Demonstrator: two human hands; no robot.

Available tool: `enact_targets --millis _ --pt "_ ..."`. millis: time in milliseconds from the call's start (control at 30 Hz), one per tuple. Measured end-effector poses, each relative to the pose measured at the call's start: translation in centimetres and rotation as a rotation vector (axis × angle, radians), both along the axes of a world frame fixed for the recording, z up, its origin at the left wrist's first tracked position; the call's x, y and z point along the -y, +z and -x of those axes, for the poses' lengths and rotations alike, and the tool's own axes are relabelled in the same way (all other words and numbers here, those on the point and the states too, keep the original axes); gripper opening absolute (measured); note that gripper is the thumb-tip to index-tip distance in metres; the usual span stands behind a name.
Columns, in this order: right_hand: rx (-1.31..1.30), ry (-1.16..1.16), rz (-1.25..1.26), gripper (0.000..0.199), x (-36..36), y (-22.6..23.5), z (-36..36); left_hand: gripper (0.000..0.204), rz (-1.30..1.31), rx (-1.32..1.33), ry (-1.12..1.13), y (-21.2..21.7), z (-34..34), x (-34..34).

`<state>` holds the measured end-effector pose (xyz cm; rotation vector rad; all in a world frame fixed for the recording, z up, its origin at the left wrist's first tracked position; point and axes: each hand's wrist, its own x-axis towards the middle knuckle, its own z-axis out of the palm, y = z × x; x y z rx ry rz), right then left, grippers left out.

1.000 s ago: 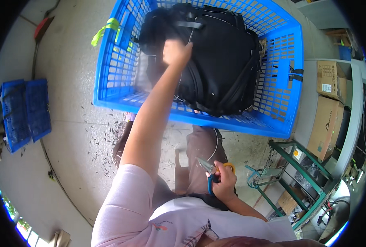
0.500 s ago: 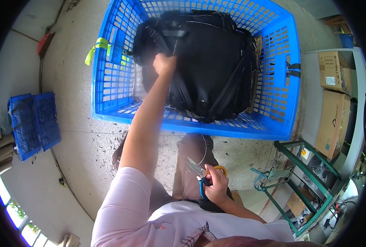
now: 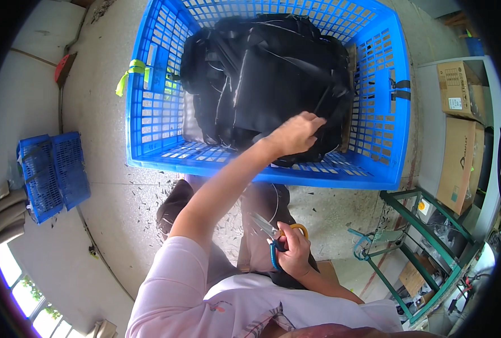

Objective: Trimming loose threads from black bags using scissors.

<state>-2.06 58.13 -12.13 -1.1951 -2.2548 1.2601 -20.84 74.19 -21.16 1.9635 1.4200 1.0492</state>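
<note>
A pile of black backpacks (image 3: 273, 84) with straps and pale loose threads along the seams lies in a large blue plastic crate (image 3: 261, 176). My left hand (image 3: 296, 134) is over the near right part of the topmost backpack, slightly blurred. Its bent fingers look apart, and no strap or cloth shows between them; whether they touch the fabric I cannot tell. Close to my body, my right hand (image 3: 294, 248) is closed round a pair of scissors (image 3: 270, 230) with one blue and one yellow handle loop. The blades point up and left.
A green metal frame (image 3: 425, 242) stands at the right, near shelving with cardboard boxes (image 3: 459, 163). Folded blue crates (image 3: 53, 174) lean at the left wall. Dark scraps litter the floor (image 3: 132, 208). Yellow-green ribbon (image 3: 132, 73) is tied to the crate's left side.
My left hand has moved from the pile's left side to its near right. The top backpack's cloth and straps lie differently, with more pale seam threads showing. The right hand still holds the scissors.
</note>
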Motion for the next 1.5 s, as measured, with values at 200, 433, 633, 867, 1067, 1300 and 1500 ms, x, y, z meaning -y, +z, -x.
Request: enact_targets --millis 200,433,633,867,1067,1300,1500 --pt "-0.019 -0.032 0.024 0.047 0.3 -0.2 0.1 0.052 0.465 -0.191 1.129 -3.5 9.4 2.9" --pt "-0.037 -0.025 0.022 0.048 0.1 -0.2 -0.1 0.058 0.699 -0.395 1.153 -4.4 5.1 0.2" --pt "-0.073 -0.039 -0.047 0.048 0.4 -0.3 -0.1 0.064 0.835 -0.401 1.098 -4.7 2.3 -0.2" --pt "-0.082 -0.065 -0.059 0.047 0.5 -0.8 0.0 0.047 0.706 -0.06 1.02 -4.5 4.5 1.0" --pt "-0.223 -0.185 0.04 0.046 0.1 -2.1 -0.7 0.019 0.415 -0.482 0.609 11.6 9.3 3.7" --pt "-0.761 -0.233 -0.303 0.052 -10.2 6.4 -1.3 0.011 0.44 -0.471 0.316 34.4 10.1 14.0" --pt "-0.947 0.263 -0.312 0.076 -13.2 17.2 0.5 0.022 0.54 -0.521 0.12 49.0 7.8 23.5"
